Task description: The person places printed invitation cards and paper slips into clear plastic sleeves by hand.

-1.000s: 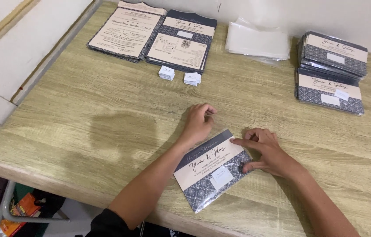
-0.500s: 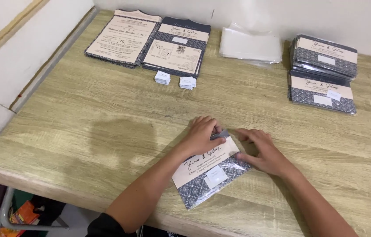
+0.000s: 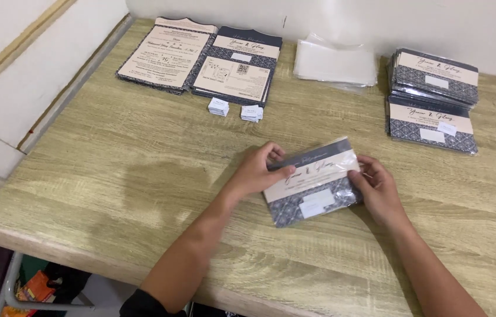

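On the wooden table (image 3: 113, 176), left hand (image 3: 260, 171) and right hand (image 3: 377, 188) both grip one wrapped invitation card (image 3: 312, 183) at its ends.

Wrapped card (image 3: 314, 182) lies on the table (image 3: 113, 176) between both hands; 2 card stacks (image 3: 434, 100) behind right.

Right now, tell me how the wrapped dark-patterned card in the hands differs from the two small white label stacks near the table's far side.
The wrapped dark-patterned card is large, flat and gripped at both ends by the left hand and right hand; the small white label stacks are tiny, lying untouched. The card shows cream and navy bands under glossy film; the stacks are plain white, unwrapped. Both are on the wooden table.
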